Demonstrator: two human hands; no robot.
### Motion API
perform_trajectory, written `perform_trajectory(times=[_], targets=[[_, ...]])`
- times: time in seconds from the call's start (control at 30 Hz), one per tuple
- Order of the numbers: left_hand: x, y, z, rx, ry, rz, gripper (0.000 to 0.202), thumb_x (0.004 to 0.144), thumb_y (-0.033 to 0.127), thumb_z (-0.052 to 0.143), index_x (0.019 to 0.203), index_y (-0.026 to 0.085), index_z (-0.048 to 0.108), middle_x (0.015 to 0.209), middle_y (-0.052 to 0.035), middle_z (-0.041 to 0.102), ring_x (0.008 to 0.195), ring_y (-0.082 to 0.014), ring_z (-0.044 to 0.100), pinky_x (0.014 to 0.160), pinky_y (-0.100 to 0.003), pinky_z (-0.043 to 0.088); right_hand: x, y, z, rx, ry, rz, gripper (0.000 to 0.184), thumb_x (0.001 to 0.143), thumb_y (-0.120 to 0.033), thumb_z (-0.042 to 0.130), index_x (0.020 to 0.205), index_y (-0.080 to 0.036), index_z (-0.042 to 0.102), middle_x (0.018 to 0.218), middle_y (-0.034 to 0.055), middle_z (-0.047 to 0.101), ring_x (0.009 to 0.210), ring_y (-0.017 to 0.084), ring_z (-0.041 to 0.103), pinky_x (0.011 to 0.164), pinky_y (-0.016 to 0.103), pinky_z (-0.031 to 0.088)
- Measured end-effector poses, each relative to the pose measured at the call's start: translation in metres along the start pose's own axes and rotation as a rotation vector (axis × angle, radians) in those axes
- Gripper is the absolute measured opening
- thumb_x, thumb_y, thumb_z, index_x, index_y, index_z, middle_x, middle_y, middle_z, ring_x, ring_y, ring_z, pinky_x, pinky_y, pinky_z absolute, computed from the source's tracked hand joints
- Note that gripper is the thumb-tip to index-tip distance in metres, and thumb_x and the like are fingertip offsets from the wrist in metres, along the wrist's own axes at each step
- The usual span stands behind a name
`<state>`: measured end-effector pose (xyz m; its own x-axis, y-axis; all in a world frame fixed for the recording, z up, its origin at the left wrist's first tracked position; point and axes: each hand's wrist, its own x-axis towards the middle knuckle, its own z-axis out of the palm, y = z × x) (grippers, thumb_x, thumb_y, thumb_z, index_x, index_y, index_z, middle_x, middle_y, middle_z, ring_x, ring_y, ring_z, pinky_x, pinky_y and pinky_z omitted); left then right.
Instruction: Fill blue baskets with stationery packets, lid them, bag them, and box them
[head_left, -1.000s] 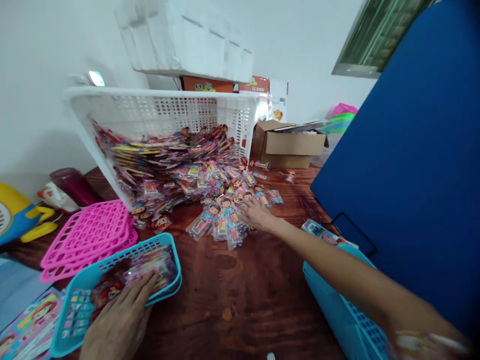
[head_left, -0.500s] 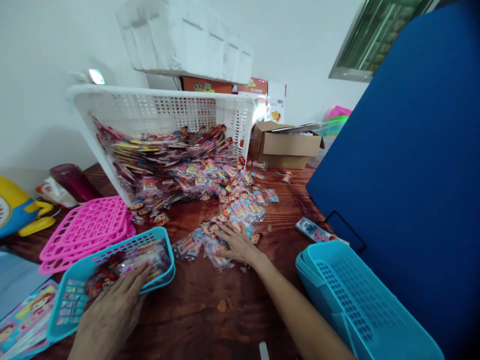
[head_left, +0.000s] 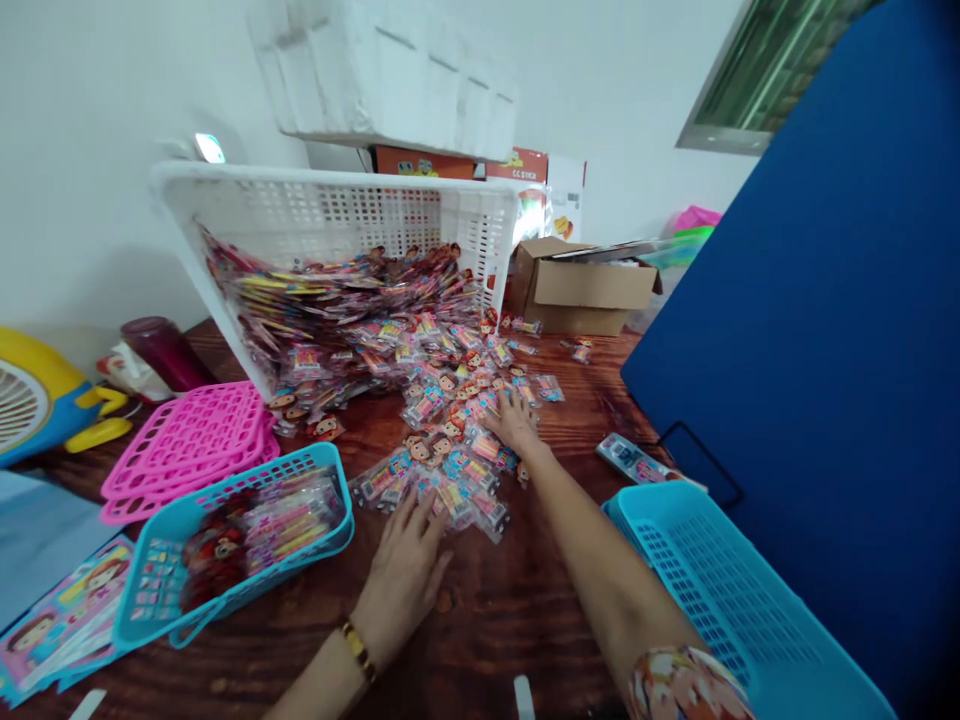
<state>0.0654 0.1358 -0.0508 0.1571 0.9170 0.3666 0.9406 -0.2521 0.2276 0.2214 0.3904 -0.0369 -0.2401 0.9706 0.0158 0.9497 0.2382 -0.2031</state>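
Small clear candy packets (head_left: 469,470) with cartoon-head cards lie in a loose heap on the dark wooden table. At the heap's near edge my left hand (head_left: 405,560) reaches in palm down, its fingers apart and the tips at the packets. Farther back, my right hand (head_left: 517,425) rests on the heap's right side with fingers spread. I see nothing gripped in either hand. To the left stands a blue plastic basket (head_left: 225,598) holding a row of the same packets.
A big white crate (head_left: 337,180) lies tipped at the back, packets spilling from it. Pink perforated lids (head_left: 195,435) and printed cards (head_left: 71,625) are on the left. Stacked blue baskets (head_left: 739,580), a remote control (head_left: 637,462) and a blue panel (head_left: 795,230) stand right; a cardboard box (head_left: 585,295) sits behind.
My left hand has moved right from the blue basket to the near edge of the heap. My right hand has slid farther back and right over the packets, which are more spread out.
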Motion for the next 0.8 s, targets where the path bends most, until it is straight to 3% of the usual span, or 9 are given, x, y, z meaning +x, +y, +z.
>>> perform_trajectory(times=[0.07, 0.17, 0.3, 0.43, 0.53, 0.6, 0.67, 0.73, 0.8], targets=[[0.016, 0.002, 0.014, 0.021, -0.048, -0.062, 0.043, 0.091, 0.023, 0.051, 0.133, 0.019, 0.052, 0.145, -0.0133, 0.047, 0.138, -0.0333, 0.039, 0.108, -0.052, 0.043, 0.004, 0.004, 0.002, 0.032, -0.078, -0.002, 0.069, 0.091, -0.051, 0.047, 0.151, -0.025, 0.026, 0.156, 0.0126, 0.030, 0.139, 0.034, 0.032, 0.105, 0.051, 0.031], [0.039, 0.004, 0.029, 0.099, -0.122, -0.163, 0.052, 0.089, 0.026, 0.056, 0.140, 0.027, 0.047, 0.153, -0.0110, 0.039, 0.139, -0.0368, 0.035, 0.109, -0.057, 0.037, 0.006, 0.001, 0.005, 0.035, -0.083, 0.005, 0.059, 0.094, -0.046, 0.041, 0.149, -0.026, 0.031, 0.152, 0.0129, 0.037, 0.134, 0.032, 0.039, 0.103, 0.049, 0.034], [0.069, 0.013, 0.046, 0.214, -0.149, -0.238, 0.058, 0.085, 0.037, 0.063, 0.141, 0.033, 0.045, 0.151, -0.0104, 0.042, 0.136, -0.0405, 0.036, 0.106, -0.066, 0.031, 0.002, -0.006, 0.016, 0.012, -0.027, 0.035, 0.071, 0.092, -0.057, 0.043, 0.150, -0.020, 0.029, 0.154, 0.0175, 0.032, 0.138, 0.038, 0.032, 0.106, 0.054, 0.028], [0.093, 0.034, 0.054, 0.215, -0.143, -0.335, 0.060, 0.084, 0.043, 0.065, 0.139, 0.028, 0.048, 0.150, -0.0167, 0.042, 0.132, -0.0442, 0.040, 0.098, -0.070, 0.035, 0.007, 0.003, 0.019, 0.021, -0.043, 0.064, 0.073, 0.093, -0.056, 0.040, 0.154, -0.022, 0.021, 0.159, 0.0150, 0.024, 0.143, 0.036, 0.024, 0.110, 0.057, 0.021], [0.097, 0.044, 0.051, 0.125, -0.108, -0.269, 0.062, 0.083, 0.043, 0.065, 0.140, 0.023, 0.047, 0.147, -0.0211, 0.043, 0.126, -0.0436, 0.046, 0.092, -0.065, 0.043, 0.010, 0.012, 0.006, 0.099, -0.123, 0.069, 0.072, 0.092, -0.057, 0.042, 0.153, -0.023, 0.024, 0.160, 0.0149, 0.022, 0.143, 0.037, 0.024, 0.108, 0.060, 0.024], [0.093, 0.037, 0.044, 0.071, -0.060, -0.205, 0.057, 0.087, 0.039, 0.061, 0.139, 0.023, 0.047, 0.147, -0.0183, 0.044, 0.124, -0.0366, 0.050, 0.095, -0.057, 0.046, 0.004, 0.011, -0.006, 0.136, -0.081, 0.091, 0.070, 0.093, -0.055, 0.041, 0.153, -0.022, 0.025, 0.160, 0.0148, 0.021, 0.144, 0.038, 0.021, 0.108, 0.062, 0.025], [0.085, 0.017, 0.035, 0.073, -0.022, -0.222, 0.045, 0.093, 0.034, 0.051, 0.137, 0.022, 0.049, 0.148, -0.0162, 0.043, 0.127, -0.0334, 0.048, 0.099, -0.053, 0.044, -0.014, 0.004, -0.012, 0.160, 0.046, 0.108, 0.063, 0.096, -0.048, 0.039, 0.152, -0.022, 0.028, 0.159, 0.0143, 0.025, 0.144, 0.036, 0.022, 0.108, 0.061, 0.026], [0.076, -0.008, 0.024, 0.122, -0.005, -0.318, 0.042, 0.098, 0.030, 0.036, 0.134, 0.015, 0.051, 0.147, -0.0213, 0.042, 0.130, -0.0402, 0.044, 0.098, -0.061, 0.042, -0.043, -0.006, -0.009, 0.185, 0.121, 0.064, 0.055, 0.097, -0.043, 0.036, 0.149, -0.023, 0.036, 0.156, 0.0125, 0.031, 0.143, 0.033, 0.024, 0.109, 0.060, 0.026], [0.067, -0.026, 0.016, 0.165, -0.014, -0.386, 0.047, 0.100, 0.030, 0.026, 0.132, 0.007, 0.051, 0.140, -0.0271, 0.046, 0.126, -0.0468, 0.045, 0.090, -0.068, 0.041, -0.075, -0.017, 0.002, 0.180, 0.081, -0.008, 0.050, 0.097, -0.043, 0.036, 0.143, -0.026, 0.046, 0.155, 0.0097, 0.035, 0.143, 0.034, 0.025, 0.110, 0.063, 0.023]])
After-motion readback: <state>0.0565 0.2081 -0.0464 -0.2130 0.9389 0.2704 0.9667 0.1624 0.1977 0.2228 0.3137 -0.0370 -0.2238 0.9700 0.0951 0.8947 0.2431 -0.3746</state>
